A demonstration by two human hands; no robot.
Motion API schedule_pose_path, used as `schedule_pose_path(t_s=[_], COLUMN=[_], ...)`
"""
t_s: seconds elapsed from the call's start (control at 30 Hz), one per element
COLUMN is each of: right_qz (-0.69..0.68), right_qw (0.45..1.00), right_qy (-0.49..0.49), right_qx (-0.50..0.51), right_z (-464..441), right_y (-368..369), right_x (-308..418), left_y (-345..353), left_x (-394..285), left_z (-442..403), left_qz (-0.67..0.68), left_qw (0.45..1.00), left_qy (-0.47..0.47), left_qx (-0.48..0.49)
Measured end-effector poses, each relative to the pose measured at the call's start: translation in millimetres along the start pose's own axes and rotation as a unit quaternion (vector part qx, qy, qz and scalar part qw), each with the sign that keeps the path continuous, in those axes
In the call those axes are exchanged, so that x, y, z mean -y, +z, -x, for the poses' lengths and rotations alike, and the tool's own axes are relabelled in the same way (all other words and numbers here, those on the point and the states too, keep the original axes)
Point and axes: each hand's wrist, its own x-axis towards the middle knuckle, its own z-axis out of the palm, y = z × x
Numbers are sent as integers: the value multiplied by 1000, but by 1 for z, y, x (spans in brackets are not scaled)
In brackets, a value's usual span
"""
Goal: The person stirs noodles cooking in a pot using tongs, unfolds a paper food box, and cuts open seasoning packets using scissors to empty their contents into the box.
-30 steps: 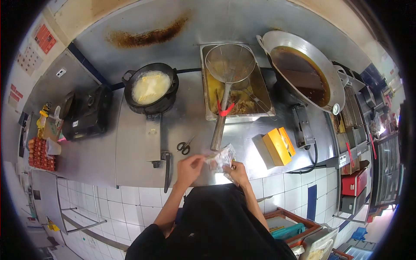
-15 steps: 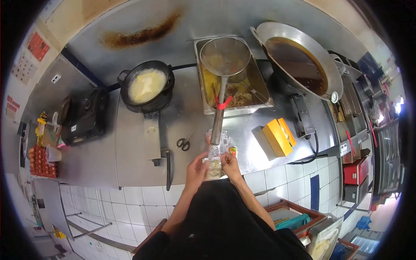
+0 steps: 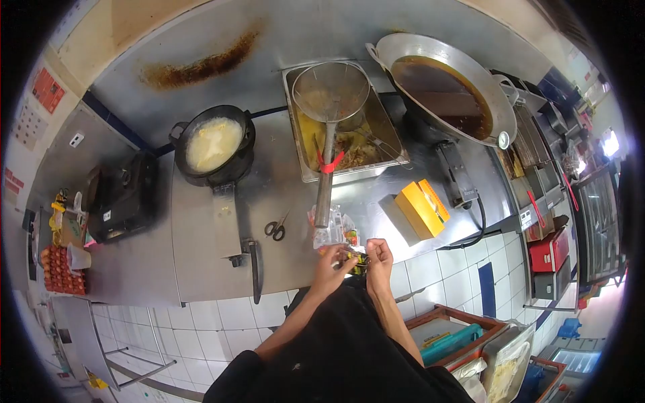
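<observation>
Close to my body, both hands are at a small clear plastic packet [image 3: 357, 262] with yellow-green and dark contents that I cannot make out. My left hand [image 3: 330, 270] is closed on its left side. Pinched at the packet's right edge, my right hand [image 3: 379, 260] is closed too. Just beyond them, printed plastic wrappers [image 3: 328, 234] lie on the steel counter under the handle end of a wire strainer [image 3: 326, 191]. Scissors [image 3: 275, 230] rest on the counter to the left.
A black pot [image 3: 215, 176] of pale bubbling liquid stands at the left on a burner. The strainer lies over an oily metal tray [image 3: 399, 151]. A wide pan [image 3: 500, 114] of dark oil is at the right, beyond a yellow box [image 3: 420, 211]. Eggs [image 3: 64, 272] stand far left.
The packet was held upright over the counter edge; now it is tilted, nearer my body and to the right. Both hands moved right with it, and the view shifted slightly.
</observation>
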Motion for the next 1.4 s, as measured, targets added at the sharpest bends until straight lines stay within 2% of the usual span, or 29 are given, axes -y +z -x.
schedule_pose_path(t_s=[0.17, 0.23, 0.27, 0.3, 0.37, 0.4, 0.43, 0.47, 0.5, 0.57, 0.63, 0.7, 0.77, 0.8, 0.9, 0.93, 0.97, 1.0, 1.03, 1.07, 1.1, 1.13, 1.17, 1.23, 1.3, 1.37, 1.4], right_qz=[24, 188, 201, 201, 221, 151, 150, 123, 96, 98, 170, 181, 308, 358, 366, 365, 329, 291, 290, 251, 210, 217, 215, 291, 329, 391, 363], right_qw=[999, 979, 976, 976, 975, 988, 988, 991, 992, 994, 981, 980, 942, 917, 919, 919, 940, 956, 956, 967, 975, 974, 974, 949, 938, 913, 923], right_qy=[26, -6, -29, -28, -2, -6, -8, -18, -27, -2, 50, 43, -101, -103, -74, -77, -52, -27, -31, -45, -58, -3, -7, -95, -93, -114, -119], right_qx=[26, 81, 79, 78, 1, -38, -39, -58, -76, -50, 74, 76, 92, 140, 129, 126, 81, 39, 40, -3, -47, -73, -75, -77, -66, 13, 49], right_z=[16, 18, 16, 14, 9, 8, 6, 5, 6, 18, 25, 29, 29, 23, 18, 17, 18, 18, 17, 16, 15, 13, 8, 0, -12, -18, -19], right_y=[-3, -10, -12, -17, -28, -26, -28, -32, -35, -46, -56, -51, -32, -39, -47, -47, -47, -46, -45, -44, -47, -53, -57, -63, -80, -104, -112], right_x=[32, 34, 29, 25, 23, 23, 22, 18, 17, 24, 32, 40, 57, 56, 47, 46, 44, 43, 39, 35, 31, 31, 29, 27, 39, 51, 61], left_y=[6, 5, 4, 4, 8, 12, 14, 12, 11, 6, 2, -2, -2, 0, 5, 10, 15, 22, 30, 38, 46, 53, 61, 77, 91, 96, 99], left_x=[7, -5, -10, -24, -33, -34, -36, -38, -32, -17, -16, -19, -29, -28, -31, -31, -31, -39, -53, -60, -58, -52, -43, -35, -40, -31, -22], left_z=[-3, -2, -1, -1, 3, 6, 9, 11, 11, 5, -4, -9, -10, -9, -13, -11, -9, -7, -2, 1, 1, 1, 0, -4, -10, -19, -19], left_qz=[-61, -137, -137, -173, -209, -90, 31, 41, 41, -16, -6, 5, -63, -64, -54, -36, -17, -17, -76, -134, -134, -187, -240, -220, -103, -146, -184], left_qw=[997, 986, 986, 977, 963, 991, 997, 997, 997, 998, 997, 996, 976, 975, 968, 981, 991, 991, 988, 978, 978, 973, 964, 971, 994, 987, 980], left_qy=[25, 18, 18, -46, -108, -33, 42, -9, -11, -2, 12, 19, 47, 45, 57, 41, 25, 29, 82, 134, 137, 122, 107, 93, -14, 18, 58], left_qx=[46, 95, 96, 113, 132, 94, 54, 72, 71, 62, 71, 85, 202, 208, 238, 187, 133, 133, 108, 83, 84, 61, 38, 33, 41, 61, 48])
